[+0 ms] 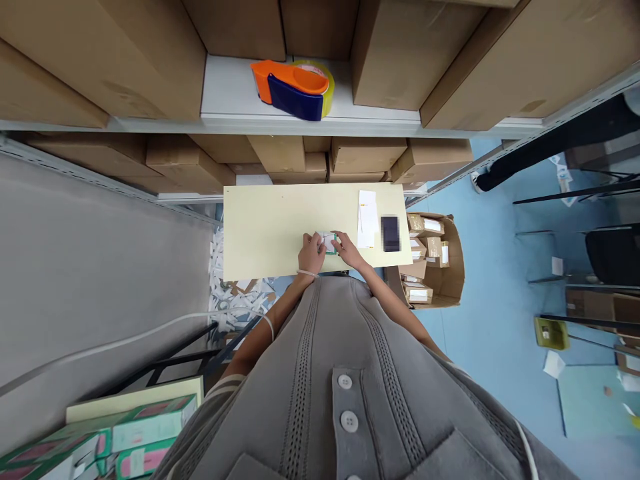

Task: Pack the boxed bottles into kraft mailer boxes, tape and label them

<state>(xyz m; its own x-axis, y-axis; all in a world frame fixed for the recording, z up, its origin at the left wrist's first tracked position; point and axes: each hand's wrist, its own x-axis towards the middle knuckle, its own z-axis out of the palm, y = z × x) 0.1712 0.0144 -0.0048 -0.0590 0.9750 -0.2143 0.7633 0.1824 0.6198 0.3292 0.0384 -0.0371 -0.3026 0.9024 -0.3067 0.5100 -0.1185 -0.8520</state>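
Note:
A small white-and-green box [328, 241] is between my hands close to the front edge of the cream table [270, 230]. My left hand [311, 255] grips its left side, fingers bent over the white face. On the opposite side my right hand [347, 250] pinches the green edge with thumb and fingertips. Fine print on the box is too small to read. White label sheets [367, 219] lie to the right of my right hand, and beyond them is a dark flat rectangle [391, 233], partly blurred.
A shelf [230, 87] with cardboard boxes [310, 27] and an orange-and-blue tape dispenser [293, 87] overhangs the table. An open carton [453, 267] of small parcels stands at right. Paper scraps [240, 297] cover the floor at left, near a white cable [150, 338] and green-and-pink boxes [150, 423].

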